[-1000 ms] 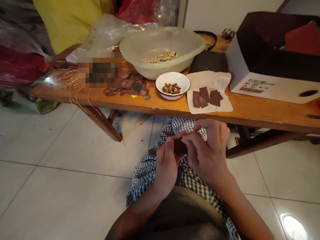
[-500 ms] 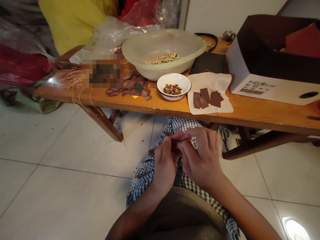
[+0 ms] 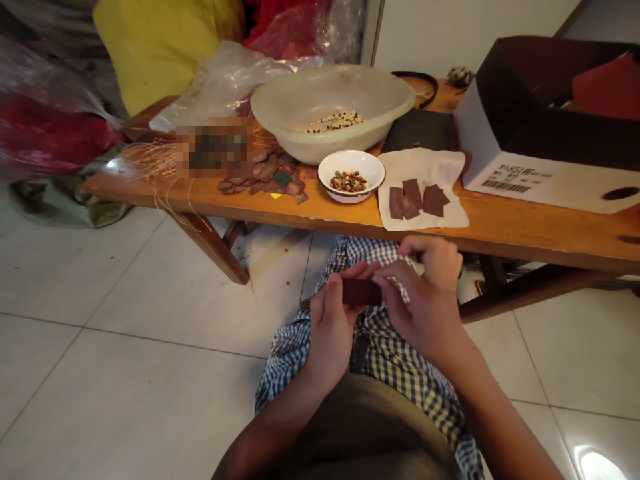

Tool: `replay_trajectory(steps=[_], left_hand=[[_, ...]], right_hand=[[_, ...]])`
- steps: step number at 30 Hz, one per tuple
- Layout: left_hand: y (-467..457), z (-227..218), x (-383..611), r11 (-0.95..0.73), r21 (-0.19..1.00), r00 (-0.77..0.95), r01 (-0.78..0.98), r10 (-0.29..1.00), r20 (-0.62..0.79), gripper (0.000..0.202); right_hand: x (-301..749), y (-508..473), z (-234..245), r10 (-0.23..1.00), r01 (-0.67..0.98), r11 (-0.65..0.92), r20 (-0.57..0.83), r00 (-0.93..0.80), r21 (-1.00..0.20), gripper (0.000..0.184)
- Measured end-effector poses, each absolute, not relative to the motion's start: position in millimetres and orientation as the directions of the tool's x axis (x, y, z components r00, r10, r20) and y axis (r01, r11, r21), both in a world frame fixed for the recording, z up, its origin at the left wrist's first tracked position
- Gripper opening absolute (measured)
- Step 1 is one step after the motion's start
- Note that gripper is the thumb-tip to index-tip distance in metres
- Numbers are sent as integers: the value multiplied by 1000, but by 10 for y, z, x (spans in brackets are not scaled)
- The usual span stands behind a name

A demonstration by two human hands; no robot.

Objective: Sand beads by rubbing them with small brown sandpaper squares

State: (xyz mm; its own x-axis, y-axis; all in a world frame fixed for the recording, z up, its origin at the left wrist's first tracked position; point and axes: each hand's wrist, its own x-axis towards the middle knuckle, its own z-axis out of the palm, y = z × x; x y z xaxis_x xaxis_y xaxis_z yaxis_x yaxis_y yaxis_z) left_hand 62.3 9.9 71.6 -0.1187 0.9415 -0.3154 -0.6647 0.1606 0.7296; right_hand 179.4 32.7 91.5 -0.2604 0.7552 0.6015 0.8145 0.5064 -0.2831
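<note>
Over my lap, my left hand [image 3: 333, 323] grips a small dark brown rectangular piece [image 3: 363, 292] between thumb and fingers; whether it is leather or paper I cannot tell. The thumb and forefinger of my right hand [image 3: 425, 293] meet the piece's right edge, while its other fingers are raised and bent. Beyond my hands, several similar brown pieces [image 3: 413, 198] lie on a white sheet [image 3: 450, 167]. Left of the sheet stands a white dark-rimmed bowl [image 3: 333, 170] with mixed coloured beads [image 3: 349, 180] in it.
A wooden bench [image 3: 505, 233] runs across in front of me. On it are a large pale basin [image 3: 300, 137] with beads, a pile of brown scraps [image 3: 260, 177], pale strings [image 3: 153, 160] and a labelled box [image 3: 560, 180]. Plastic bags [image 3: 45, 100] lie behind at left.
My right hand has shifted right and its outer fingers have lifted. More of the brown piece now shows between my hands. The left hand keeps hold; the view has shifted slightly.
</note>
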Motion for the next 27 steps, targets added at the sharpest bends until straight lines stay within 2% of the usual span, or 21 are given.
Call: replay_trajectory(steps=[2,3,5,6,8,11,18,27], left_hand=[[105,721,608,151,711,-113,-687,944,-309,33],[106,720,598,151,708,-110,-690,945,-308,34],[103,707,578,158,710,-102,-686,946,-309,34],[99,696,569,165,714,-102,-681,943,-316,34],[90,670,557,179,721,-112,-670,935,-336,34],[79,630,557,176,730,-132,-660,930,-344,33],[51,613,625,218,741,-111,-636,924,-367,32],[40,583,687,234,743,-156,-627,897,-413,27]], right_hand=[[1896,373,905,802,695,481,588,-103,-534,6],[1933,384,896,835,570,463,550,-25,-678,5],[1964,377,875,917,205,374,393,63,-905,3],[1956,360,864,954,8,294,294,52,-956,2],[1910,312,850,990,-303,112,133,-49,-946,4],[1826,238,852,978,-483,-48,57,-201,-874,10],[1758,158,906,962,-508,-65,82,-261,-859,23],[1715,184,897,963,-599,-149,22,-269,-787,31]])
